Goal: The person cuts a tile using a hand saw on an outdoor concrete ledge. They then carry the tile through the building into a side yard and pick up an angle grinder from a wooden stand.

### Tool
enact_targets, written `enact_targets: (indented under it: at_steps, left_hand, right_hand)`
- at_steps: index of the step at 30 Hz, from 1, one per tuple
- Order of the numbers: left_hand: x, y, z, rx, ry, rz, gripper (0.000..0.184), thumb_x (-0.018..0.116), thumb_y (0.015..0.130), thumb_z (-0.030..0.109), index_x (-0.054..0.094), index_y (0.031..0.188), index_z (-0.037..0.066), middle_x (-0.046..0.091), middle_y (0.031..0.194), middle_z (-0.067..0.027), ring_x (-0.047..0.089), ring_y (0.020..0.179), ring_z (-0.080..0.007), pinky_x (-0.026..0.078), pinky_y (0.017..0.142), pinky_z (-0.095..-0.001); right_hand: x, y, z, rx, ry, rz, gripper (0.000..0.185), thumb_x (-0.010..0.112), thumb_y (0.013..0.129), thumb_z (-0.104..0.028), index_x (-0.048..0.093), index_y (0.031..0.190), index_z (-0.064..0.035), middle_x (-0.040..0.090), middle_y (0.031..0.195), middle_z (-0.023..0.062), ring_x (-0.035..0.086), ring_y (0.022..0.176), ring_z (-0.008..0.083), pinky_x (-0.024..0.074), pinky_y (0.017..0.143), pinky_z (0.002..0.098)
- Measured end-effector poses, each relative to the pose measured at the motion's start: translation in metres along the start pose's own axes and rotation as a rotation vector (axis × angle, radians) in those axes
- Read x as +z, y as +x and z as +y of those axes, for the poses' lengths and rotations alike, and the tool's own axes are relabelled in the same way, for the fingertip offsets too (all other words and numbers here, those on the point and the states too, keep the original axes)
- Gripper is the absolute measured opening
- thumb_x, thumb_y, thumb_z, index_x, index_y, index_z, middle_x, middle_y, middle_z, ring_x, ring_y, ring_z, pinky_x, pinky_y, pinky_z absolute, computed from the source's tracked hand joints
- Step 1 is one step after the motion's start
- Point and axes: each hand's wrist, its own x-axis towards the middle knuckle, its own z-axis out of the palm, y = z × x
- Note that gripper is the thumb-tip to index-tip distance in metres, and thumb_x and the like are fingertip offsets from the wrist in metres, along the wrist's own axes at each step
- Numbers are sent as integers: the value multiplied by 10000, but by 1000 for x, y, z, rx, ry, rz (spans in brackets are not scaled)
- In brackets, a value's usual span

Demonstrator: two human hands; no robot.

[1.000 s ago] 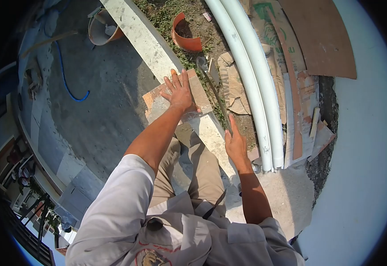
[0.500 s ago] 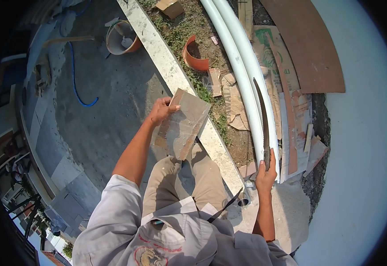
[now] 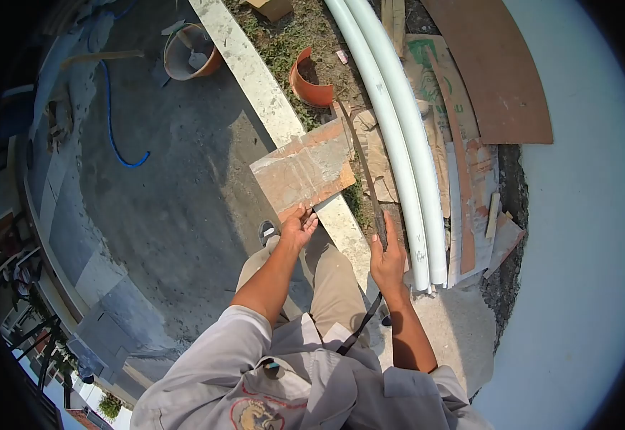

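A flat rectangular board, grey and reddish-brown with worn patches, lies across the pale concrete ledge. My left hand grips its near edge, fingers closed on it. In my right hand is the handle of a long, thin, dark saw. The blade points away from me and runs close along the board's right edge; whether the two touch cannot be made out.
Two long white pipes lie right of the ledge, beside cardboard and a brown sheet. An orange curved piece sits on the grass. A bucket and blue hose are at the left.
The board has been turned and brought down onto the ledge, my left hand now at its near edge. The saw has swung left from over the pipes to beside the board.
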Motion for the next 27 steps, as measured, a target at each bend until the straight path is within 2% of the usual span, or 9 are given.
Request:
enact_targets:
  at_steps: [5,8,11,14,16,18,21,24,27]
  left_hand:
    - [11,-4,2,-76,46,62,215,696,1000,333,697,1047,123,698,1018,-71,663,914,-251,572,835,-414]
    - [1,1,5,-82,163,1,284,696,992,400,693,1030,119,705,1022,-70,668,908,-241,576,812,-410]
    - [9,-18,17,-149,608,87,394,744,929,470,692,1011,88,711,976,-83,678,880,-272,583,788,-431]
    - [32,-45,40,732,1446,211,590,814,833,499,659,1190,56,670,1189,-147,642,1080,-334,535,934,-521]
    - [50,-37,62,1305,1631,279,897,861,758,503,490,1453,74,501,1461,-194,485,1327,-373,390,1066,-620]
    - [87,-33,88,1305,1817,448,1129,880,735,514,265,1606,145,343,1577,-190,325,1458,-357,281,1116,-629]
    - [122,-34,117,972,1958,333,1205,895,717,516,192,1635,178,365,1558,-200,336,1467,-381,255,1142,-647]
    - [129,-47,117,730,1933,246,1264,908,703,509,139,1650,178,332,1578,-214,304,1499,-400,184,1196,-660]
    - [120,-54,100,673,1901,275,1309,922,685,486,105,1655,160,291,1612,-234,294,1508,-412,136,1210,-681]
  right_hand:
    - [16,7,25,-38,-59,-60,574,603,974,-47,440,1523,-9,615,1353,305,670,1157,444,554,911,456]
    - [20,9,29,-21,-68,-83,577,606,973,-48,445,1526,-26,623,1349,293,679,1140,439,558,901,459]
    - [19,7,35,-64,-64,-68,578,608,973,-45,447,1528,-38,626,1356,278,678,1148,433,559,908,455]
    - [15,3,38,-73,-59,-65,581,610,973,-43,445,1530,-44,624,1365,270,670,1166,431,558,923,451]
    - [10,3,36,-40,-57,-83,581,611,974,-43,442,1531,-45,619,1372,269,664,1178,432,557,932,450]
    - [5,2,34,17,-53,-118,581,611,976,-45,439,1531,-44,614,1380,270,657,1191,432,555,939,451]
    - [-1,-4,37,-7,-63,-110,573,607,983,-58,440,1530,-51,606,1390,268,647,1209,427,551,951,454]
    - [-11,-18,34,51,-94,-132,562,603,987,-68,446,1526,-54,601,1403,260,634,1232,424,546,970,448]
    - [-18,-29,35,38,-129,-145,555,598,992,-77,448,1526,-50,593,1420,251,623,1252,423,540,985,439]
